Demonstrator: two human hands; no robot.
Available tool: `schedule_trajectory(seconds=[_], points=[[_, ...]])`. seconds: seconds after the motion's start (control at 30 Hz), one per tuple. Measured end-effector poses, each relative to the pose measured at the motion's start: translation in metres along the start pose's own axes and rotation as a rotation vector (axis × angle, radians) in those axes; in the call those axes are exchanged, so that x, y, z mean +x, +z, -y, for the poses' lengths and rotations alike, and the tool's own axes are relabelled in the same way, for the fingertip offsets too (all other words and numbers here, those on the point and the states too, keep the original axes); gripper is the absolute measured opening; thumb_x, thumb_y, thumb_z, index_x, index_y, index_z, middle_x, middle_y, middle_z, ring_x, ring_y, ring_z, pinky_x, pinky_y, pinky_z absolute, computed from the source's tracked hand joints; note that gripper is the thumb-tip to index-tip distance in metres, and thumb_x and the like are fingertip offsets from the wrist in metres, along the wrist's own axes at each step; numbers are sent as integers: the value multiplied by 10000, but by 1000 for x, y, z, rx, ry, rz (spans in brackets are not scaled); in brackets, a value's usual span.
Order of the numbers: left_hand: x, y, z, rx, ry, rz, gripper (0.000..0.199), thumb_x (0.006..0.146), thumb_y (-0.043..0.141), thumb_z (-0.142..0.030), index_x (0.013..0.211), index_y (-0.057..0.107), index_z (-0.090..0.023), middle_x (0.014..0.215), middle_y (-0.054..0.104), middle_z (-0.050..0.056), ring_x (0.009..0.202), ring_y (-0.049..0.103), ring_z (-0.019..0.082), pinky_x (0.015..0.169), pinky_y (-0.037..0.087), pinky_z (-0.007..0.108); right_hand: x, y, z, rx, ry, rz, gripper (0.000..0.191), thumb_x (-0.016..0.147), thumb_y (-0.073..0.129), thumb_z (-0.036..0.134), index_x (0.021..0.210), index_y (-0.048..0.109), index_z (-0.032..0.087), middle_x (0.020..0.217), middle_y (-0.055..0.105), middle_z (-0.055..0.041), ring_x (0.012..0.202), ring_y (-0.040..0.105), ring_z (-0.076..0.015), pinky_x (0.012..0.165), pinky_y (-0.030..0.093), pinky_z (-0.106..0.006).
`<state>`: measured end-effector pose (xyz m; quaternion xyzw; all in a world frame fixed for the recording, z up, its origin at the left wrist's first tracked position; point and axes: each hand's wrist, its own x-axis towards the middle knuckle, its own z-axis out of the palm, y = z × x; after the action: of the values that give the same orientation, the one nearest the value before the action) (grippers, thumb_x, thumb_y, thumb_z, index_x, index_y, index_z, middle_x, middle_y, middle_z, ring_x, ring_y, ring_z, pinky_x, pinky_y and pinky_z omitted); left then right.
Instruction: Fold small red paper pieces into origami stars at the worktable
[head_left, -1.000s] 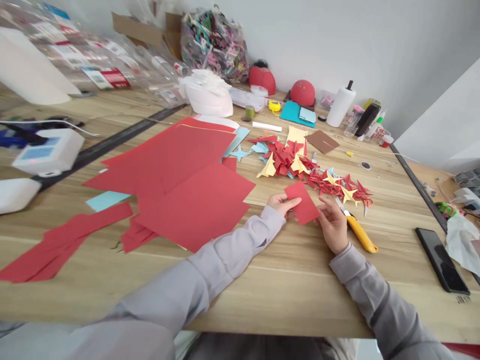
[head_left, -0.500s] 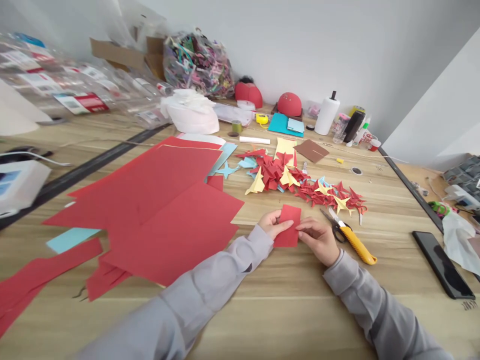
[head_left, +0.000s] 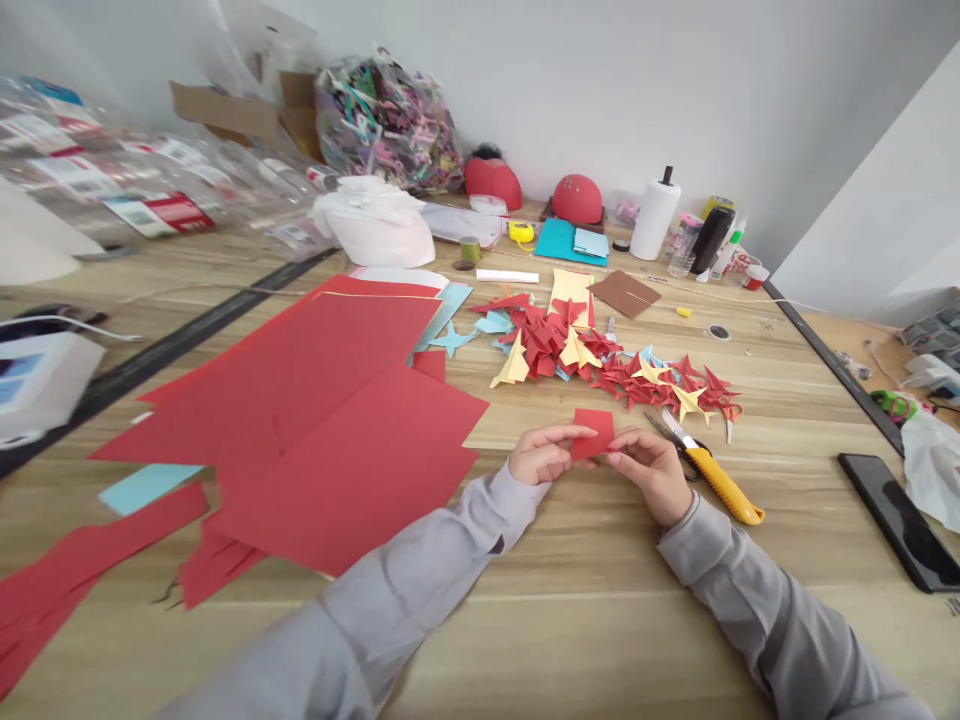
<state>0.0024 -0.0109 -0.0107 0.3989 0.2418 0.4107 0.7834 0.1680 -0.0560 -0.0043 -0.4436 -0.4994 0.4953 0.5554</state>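
Note:
A small red piece of paper (head_left: 593, 432), nearly square in outline, is held up between my two hands just above the table. My left hand (head_left: 545, 452) pinches its left side, fingers laid across the front. At the lower right corner, my right hand (head_left: 651, 470) grips it between thumb and fingertips. Beyond my hands lies a heap of folded paper stars (head_left: 544, 340), mostly red with some yellow and light blue. A yellow-handled utility knife (head_left: 724, 485) rests beside my right hand, partly over dark-handled scissors (head_left: 686, 462).
Large red paper sheets (head_left: 360, 470) spread over the left of the table, with red strips (head_left: 97, 545) nearer me. A black phone (head_left: 896, 515) lies at the right. Brown paper (head_left: 625, 292), a white bottle (head_left: 655, 220) and a tape measure (head_left: 520, 233) stand or lie farther back.
The red paper between my hands went from a tall rectangle to a shorter, near-square shape. My left fingers now reach across its front, and my right hand has shifted slightly right.

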Motion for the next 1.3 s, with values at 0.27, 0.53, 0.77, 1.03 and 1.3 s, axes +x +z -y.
schedule_trajectory(seconds=[0.27, 0.53, 0.77, 1.03, 1.3], points=[[1, 8, 6, 469, 299, -148, 165, 617, 721, -312, 689, 721, -165, 890, 694, 85, 892, 619, 222, 849, 471, 343, 0, 2, 6, -138, -66, 5, 251, 708, 676, 357, 548, 603, 178, 753, 628, -30, 754, 575, -145, 748, 461, -289], [4, 0, 15, 565, 207, -267, 222, 572, 736, -350, 586, 654, -144, 612, 646, 27, 526, 518, 105, 529, 424, 224, 2, 1, -2, 17, 83, -68, 339, 608, 759, 350, 846, 569, 200, 634, 601, 29, 547, 550, -101, 539, 462, -238], [1, 3, 17, 494, 320, -204, 449, 656, 677, -305, 1044, 492, -178, 942, 629, 81, 735, 608, 151, 614, 496, 253, 1, 4, 3, -78, 117, 4, 253, 638, 725, 386, 620, 607, 163, 522, 595, 20, 450, 512, -87, 472, 428, -226], [-17, 11, 6, 1336, 947, -95, 228, 684, 534, -90, 837, 654, -209, 1134, 544, 113, 1050, 493, 255, 865, 434, 449, 1, 3, 3, -27, 132, -37, 243, 607, 750, 374, 636, 625, 168, 532, 610, 19, 455, 525, -92, 476, 440, -230], [-13, 9, 2, 1138, 720, -150, 118, 776, 560, -231, 816, 670, -216, 889, 686, 83, 869, 608, 206, 813, 479, 356, 2, 0, 0, -19, 83, -80, 240, 675, 697, 403, 701, 629, 175, 588, 625, 6, 496, 532, -95, 503, 461, -239]])
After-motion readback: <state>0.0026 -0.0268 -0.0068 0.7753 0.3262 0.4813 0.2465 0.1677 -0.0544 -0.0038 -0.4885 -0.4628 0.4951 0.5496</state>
